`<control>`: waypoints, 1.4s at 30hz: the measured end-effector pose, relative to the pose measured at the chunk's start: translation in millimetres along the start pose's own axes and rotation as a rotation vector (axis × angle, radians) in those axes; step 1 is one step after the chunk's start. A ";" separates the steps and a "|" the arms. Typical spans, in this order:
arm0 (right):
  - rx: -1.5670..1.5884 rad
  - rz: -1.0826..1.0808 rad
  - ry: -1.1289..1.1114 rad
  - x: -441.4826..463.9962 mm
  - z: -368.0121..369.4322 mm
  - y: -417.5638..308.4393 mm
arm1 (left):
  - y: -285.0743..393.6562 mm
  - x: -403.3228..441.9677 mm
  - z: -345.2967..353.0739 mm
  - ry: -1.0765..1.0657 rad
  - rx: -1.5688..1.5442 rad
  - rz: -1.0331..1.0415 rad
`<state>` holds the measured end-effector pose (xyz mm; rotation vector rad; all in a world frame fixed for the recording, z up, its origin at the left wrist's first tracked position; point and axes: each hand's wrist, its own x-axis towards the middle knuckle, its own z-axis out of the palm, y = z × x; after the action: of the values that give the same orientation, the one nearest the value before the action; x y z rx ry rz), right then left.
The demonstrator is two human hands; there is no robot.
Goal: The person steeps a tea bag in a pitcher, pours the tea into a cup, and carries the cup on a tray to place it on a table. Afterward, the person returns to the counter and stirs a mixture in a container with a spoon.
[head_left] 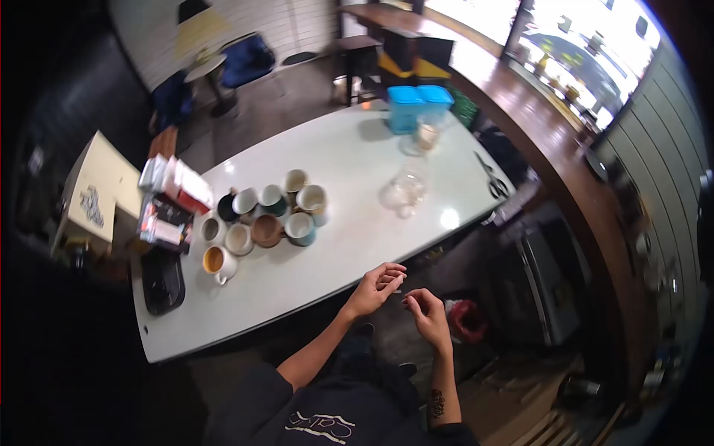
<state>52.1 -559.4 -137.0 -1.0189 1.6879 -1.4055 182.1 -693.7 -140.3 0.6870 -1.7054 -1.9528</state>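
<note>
My left hand (378, 288) is in the air just off the near edge of the white table (357, 238). Its fingers are loosely bent and a little apart, with nothing visible in them. Close by on the right, my right hand (428, 312) hangs over the floor, its fingers curved towards the left hand and also without a visible object. The two hands do not touch. Several mugs stand grouped on the left half of the table, among them a brown mug (267, 231) and a white mug with orange-brown contents (214, 259).
Blue-lidded containers (405, 111), a cup (428, 135) and blurred clear glassware (409, 186) stand on the table's right half. Black scissors (494, 182) lie at its right end, a black tray (163, 282) at its left. A red-lined bin (467, 321) stands below.
</note>
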 end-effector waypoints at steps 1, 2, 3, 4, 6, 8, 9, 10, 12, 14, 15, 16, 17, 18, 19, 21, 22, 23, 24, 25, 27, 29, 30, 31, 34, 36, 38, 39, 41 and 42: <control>-0.008 -0.005 -0.050 17.0 5.3 3.5 | -1.8 0.6 -13.1 0.109 -0.016 0.045; -0.021 -0.011 -0.094 32.6 9.3 8.9 | -3.5 1.1 -22.7 0.209 -0.030 0.090; -0.033 -0.016 -0.133 45.6 13.9 11.0 | -5.0 1.0 -30.3 0.304 -0.043 0.133; -0.040 0.007 -0.135 59.9 22.0 4.7 | -2.3 -0.8 -37.1 0.462 -0.010 0.149; -0.048 -0.004 -0.157 94.1 39.0 12.4 | -10.0 -1.6 -53.5 0.763 0.052 0.209; -0.070 -0.055 -0.136 126.3 63.1 7.4 | -16.4 -4.7 -76.8 0.934 0.146 0.225; -0.055 -0.069 -0.156 142.7 74.3 8.9 | -15.8 -5.2 -86.4 0.974 0.118 0.192; -0.084 -0.110 -0.177 159.8 86.8 7.1 | -14.6 -4.7 -94.9 1.012 0.156 0.202; -0.115 -0.152 -0.216 185.2 112.1 -1.3 | -15.8 -5.0 -112.2 1.071 0.233 0.204; -0.170 -0.132 -0.255 202.3 136.5 -13.5 | -4.8 -4.0 -122.9 1.093 0.261 0.209; -0.175 -0.134 -0.267 207.7 146.6 -15.2 | -1.0 -3.3 -126.5 1.097 0.291 0.215; -0.206 -0.176 -0.268 212.6 156.1 -16.5 | -6.3 -1.4 -133.5 1.093 0.379 0.215; -0.235 -0.220 -0.270 217.0 163.5 -18.3 | -7.0 0.2 -137.5 1.106 0.374 0.213; -0.273 -0.202 -0.284 220.9 168.5 -15.7 | -5.8 1.0 -140.8 1.095 0.472 0.221; -0.274 -0.203 -0.293 222.6 173.1 -12.4 | -4.7 1.5 -143.0 1.080 0.571 0.227; -0.246 -0.205 -0.264 226.6 181.3 -5.2 | -2.9 2.6 -142.2 1.093 0.537 0.199; -0.243 -0.206 -0.263 229.4 183.2 -1.8 | -1.8 2.6 -142.4 1.092 0.528 0.185; -0.257 -0.240 -0.274 233.3 182.7 1.1 | -0.5 4.2 -144.0 1.089 0.520 0.174; -0.272 -0.271 -0.283 233.7 181.8 -3.3 | -3.4 6.9 -146.3 1.085 0.522 0.177; -0.272 -0.268 -0.279 233.8 180.3 -7.3 | -8.1 9.5 -147.9 1.110 0.582 0.214; -0.254 -0.323 -0.291 236.4 177.0 -18.6 | -11.2 11.0 -150.0 1.135 0.641 0.252; -0.253 -0.251 -0.332 239.5 175.0 -26.9 | -9.1 10.1 -152.3 1.119 0.668 0.272; -0.250 -0.179 -0.373 240.7 173.9 -27.2 | -7.7 9.3 -153.0 1.116 0.669 0.269; -0.249 -0.174 -0.370 241.6 173.0 -27.1 | -6.4 8.8 -153.7 1.119 0.686 0.283; -0.220 -0.252 -0.315 239.4 163.9 -23.3 | -0.3 7.8 -154.6 1.090 0.681 0.234; -0.173 -0.235 -0.276 233.9 154.6 -20.6 | -1.2 7.5 -156.2 1.068 0.672 0.195; -0.129 -0.245 -0.202 226.8 142.9 -18.3 | -5.4 7.1 -158.7 1.057 0.640 0.222; -0.128 -0.236 -0.188 221.6 134.0 -18.4 | -1.7 6.0 -156.8 1.052 0.605 0.249; -0.160 -0.192 -0.147 211.1 111.3 -17.7 | 5.8 -2.1 -148.3 1.019 0.538 0.206; -0.138 -0.206 -0.094 205.6 98.6 -12.4 | 9.9 -6.6 -143.3 1.011 0.493 0.203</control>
<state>50.6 -787.5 -147.3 -1.3482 1.6671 -1.3587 278.4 -800.3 -145.7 1.3137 -1.4556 -0.7527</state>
